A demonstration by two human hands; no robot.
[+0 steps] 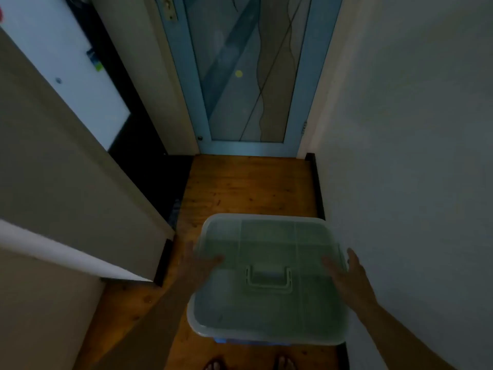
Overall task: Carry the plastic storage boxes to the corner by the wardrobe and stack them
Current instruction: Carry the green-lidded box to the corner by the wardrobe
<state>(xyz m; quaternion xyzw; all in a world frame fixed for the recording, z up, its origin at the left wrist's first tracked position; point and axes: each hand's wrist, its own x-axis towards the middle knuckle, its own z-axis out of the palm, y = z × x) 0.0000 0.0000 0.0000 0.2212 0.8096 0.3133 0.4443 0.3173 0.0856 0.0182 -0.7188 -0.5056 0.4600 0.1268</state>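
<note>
Plastic storage box [269, 303] sits lower centre on the floor [240, 182]; left hand [198, 263] and right hand [346, 273] flank it, fingers straight, holding nothing; stacking looks undone.

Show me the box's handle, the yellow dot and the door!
handle [268, 285]: head view, on its near bar.
yellow dot [238, 73]: head view, at its centre.
door [248, 102]: head view, on the glass pane.

Person standing in a dim hallway, left hand [198, 265] hovering at the 9 o'clock edge and right hand [346, 276] at the 3 o'clock edge of a lidded plastic storage box [266, 311], fingers extended, box sitting on the wooden floor [240, 188], glass-panelled door [248, 76] standing at 12 o'clock.
</note>
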